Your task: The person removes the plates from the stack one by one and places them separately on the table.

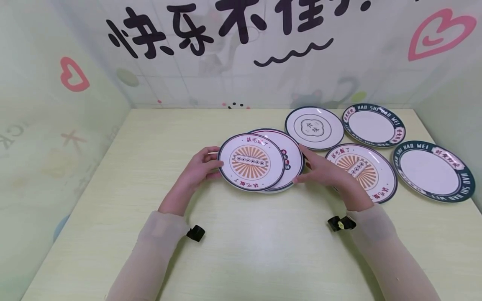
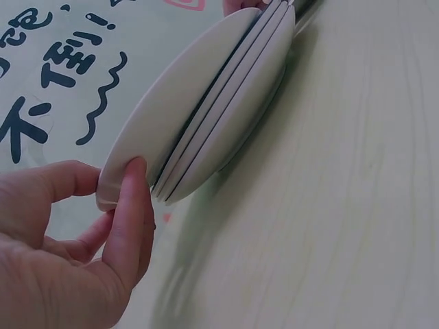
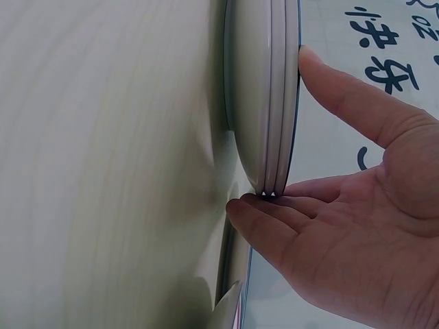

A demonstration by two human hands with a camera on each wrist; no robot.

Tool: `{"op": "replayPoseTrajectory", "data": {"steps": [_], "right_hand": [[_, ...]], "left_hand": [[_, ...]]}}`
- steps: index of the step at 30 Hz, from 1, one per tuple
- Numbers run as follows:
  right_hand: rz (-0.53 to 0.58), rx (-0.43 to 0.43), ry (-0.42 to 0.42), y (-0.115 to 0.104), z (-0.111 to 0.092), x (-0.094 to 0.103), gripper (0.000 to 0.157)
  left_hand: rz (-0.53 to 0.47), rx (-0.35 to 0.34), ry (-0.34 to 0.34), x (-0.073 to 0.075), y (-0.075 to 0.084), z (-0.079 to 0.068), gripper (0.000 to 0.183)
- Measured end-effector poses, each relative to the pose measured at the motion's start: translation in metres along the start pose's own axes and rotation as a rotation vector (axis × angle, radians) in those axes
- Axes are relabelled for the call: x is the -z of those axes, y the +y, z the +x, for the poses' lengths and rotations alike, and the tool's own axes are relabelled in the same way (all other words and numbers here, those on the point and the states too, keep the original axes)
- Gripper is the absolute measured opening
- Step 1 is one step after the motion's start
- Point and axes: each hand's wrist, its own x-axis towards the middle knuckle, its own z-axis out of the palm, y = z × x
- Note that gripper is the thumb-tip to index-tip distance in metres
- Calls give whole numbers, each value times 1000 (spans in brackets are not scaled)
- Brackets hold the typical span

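Observation:
In the head view a white plate with an orange sunburst print [image 1: 250, 161] lies offset to the left over a stack of plates [image 1: 293, 161]. My left hand [image 1: 201, 167] pinches the sunburst plate's left rim. The left wrist view shows a thin gap between that plate's pale underside [image 2: 161, 103] and the stacked plates [image 2: 226, 116] below. My right hand [image 1: 318, 169] touches the stack's right edge. Seen from the right wrist, its thumb and extended fingers [image 3: 274, 229] rest spread against the rims of the stacked plates [image 3: 274, 103].
To the right lie another sunburst plate [image 1: 384, 177], partly behind my right arm, a plate with a small central emblem [image 1: 331, 125], and two dark-rimmed plates [image 1: 373, 125], the nearer one [image 1: 429, 171] by the table's right edge. A printed wall [image 1: 211, 83] stands behind the table [image 1: 165, 133].

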Motion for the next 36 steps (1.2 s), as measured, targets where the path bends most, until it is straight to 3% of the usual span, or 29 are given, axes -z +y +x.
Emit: {"op": "replayPoseTrajectory", "data": {"steps": [15, 36], "right_hand": [[-6, 7, 1, 4, 2, 0, 110], [-8, 0, 0, 4, 1, 0, 111]], "left_hand": [[-61, -11, 11, 5, 0, -6, 54], [-225, -12, 37, 28, 2, -7, 46]]}}
